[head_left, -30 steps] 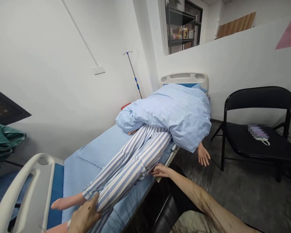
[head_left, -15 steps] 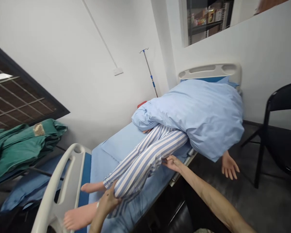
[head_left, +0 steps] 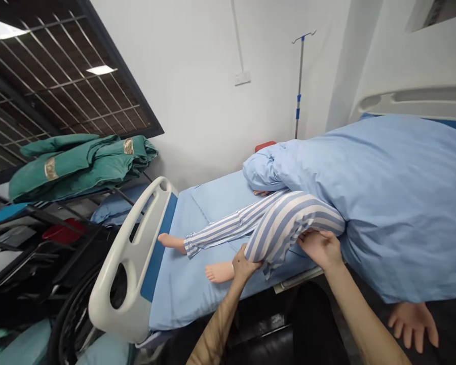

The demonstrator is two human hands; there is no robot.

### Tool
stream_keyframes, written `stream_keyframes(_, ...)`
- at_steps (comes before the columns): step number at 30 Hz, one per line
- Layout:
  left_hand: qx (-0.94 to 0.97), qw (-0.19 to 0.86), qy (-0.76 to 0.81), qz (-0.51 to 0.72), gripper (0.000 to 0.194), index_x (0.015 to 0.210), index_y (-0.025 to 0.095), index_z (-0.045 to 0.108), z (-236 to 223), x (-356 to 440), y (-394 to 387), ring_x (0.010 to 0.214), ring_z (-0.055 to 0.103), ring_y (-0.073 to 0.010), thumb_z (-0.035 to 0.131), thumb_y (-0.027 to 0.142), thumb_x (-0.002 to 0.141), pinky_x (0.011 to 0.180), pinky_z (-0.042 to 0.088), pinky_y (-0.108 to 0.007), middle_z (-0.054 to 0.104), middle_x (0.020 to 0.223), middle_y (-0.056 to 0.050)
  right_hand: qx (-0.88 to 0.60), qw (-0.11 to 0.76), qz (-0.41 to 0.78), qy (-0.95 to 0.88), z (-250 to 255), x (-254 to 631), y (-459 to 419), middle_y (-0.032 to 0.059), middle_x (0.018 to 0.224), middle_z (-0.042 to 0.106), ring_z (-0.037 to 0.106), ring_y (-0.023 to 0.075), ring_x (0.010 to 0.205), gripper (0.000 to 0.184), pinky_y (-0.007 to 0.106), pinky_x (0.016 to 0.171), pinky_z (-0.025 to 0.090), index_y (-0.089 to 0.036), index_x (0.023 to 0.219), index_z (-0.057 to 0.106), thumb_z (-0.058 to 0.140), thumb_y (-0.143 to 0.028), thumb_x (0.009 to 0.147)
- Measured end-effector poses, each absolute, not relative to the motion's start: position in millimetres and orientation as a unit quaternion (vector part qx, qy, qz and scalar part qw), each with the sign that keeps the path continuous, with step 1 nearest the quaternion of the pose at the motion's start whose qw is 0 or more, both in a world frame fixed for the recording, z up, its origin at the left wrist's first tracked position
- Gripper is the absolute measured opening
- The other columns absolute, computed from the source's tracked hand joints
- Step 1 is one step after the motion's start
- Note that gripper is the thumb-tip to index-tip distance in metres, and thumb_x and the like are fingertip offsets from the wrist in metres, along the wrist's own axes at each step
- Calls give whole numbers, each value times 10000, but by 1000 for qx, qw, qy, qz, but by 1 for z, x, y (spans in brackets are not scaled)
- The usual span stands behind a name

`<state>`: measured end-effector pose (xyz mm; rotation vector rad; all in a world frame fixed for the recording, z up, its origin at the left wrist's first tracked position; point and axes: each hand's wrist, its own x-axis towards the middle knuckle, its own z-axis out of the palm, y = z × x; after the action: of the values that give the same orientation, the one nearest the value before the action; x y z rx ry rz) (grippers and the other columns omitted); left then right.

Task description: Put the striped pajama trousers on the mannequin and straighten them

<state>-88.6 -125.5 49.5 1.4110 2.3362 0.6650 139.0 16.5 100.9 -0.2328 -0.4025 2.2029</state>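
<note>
A manikin in blue-and-white striped trousers (head_left: 289, 218) lies on the bed, its near knee bent and its far leg straight. My left hand (head_left: 246, 264) is closed around the near leg just above the bare foot (head_left: 219, 272), at the trouser cuff. Behind the bent knee, my right hand (head_left: 319, 247) holds the underside of the same leg, its fingertips partly hidden by the cloth. A light blue quilt (head_left: 387, 197) covers the upper body. From under it one manikin hand (head_left: 414, 324) hangs over the near bed side.
The bed's footboard (head_left: 114, 284) stands at the left, beside a wheelchair wheel (head_left: 70, 319). Folded green cloths (head_left: 76, 165) lie on a rack under the barred window. An IV pole (head_left: 299, 91) rises beyond the bed, near a red object (head_left: 265, 146).
The near leg has bent further, its foot drawn back from the footboard towards the hips. Both my hands have moved with it. The camera view has turned left.
</note>
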Motion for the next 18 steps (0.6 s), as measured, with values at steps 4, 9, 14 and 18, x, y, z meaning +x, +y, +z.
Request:
stream_keyframes(4, 465, 162, 825, 278, 632, 1162, 282, 485, 53, -83, -119, 1026, 628, -275, 749, 416, 603, 844, 462, -355, 681, 1091, -68, -126, 453, 873, -127, 116, 142, 16, 25, 722, 622, 597, 201, 764, 262, 391, 740, 539, -188, 807, 600, 605, -293, 567)
stream_keyframes(9, 480, 163, 821, 264, 625, 1185, 295, 488, 65, -87, -125, 1047, 627, -283, 731, 383, 616, 830, 461, -358, 692, 1086, -52, -140, 465, 868, -99, 121, 142, 15, 21, 775, 568, 566, 192, 746, 284, 409, 696, 546, -194, 850, 535, 577, -313, 596)
stream_keyframes(14, 514, 138, 817, 224, 672, 1232, 259, 519, 93, -97, -137, 1032, 631, -303, 723, 380, 604, 800, 451, -344, 699, 1094, -67, -149, 478, 863, -73, 127, 145, 17, 6, 757, 536, 555, 165, 703, 290, 382, 646, 559, -185, 874, 507, 558, -310, 617)
stream_keyframes(18, 553, 107, 807, 178, 675, 1249, 257, 530, 120, -122, -160, 1008, 639, -308, 710, 367, 607, 774, 452, -335, 703, 1085, -64, -162, 478, 860, -77, 125, 141, 9, 12, 759, 551, 566, 171, 706, 287, 403, 656, 575, -187, 879, 519, 541, -313, 623)
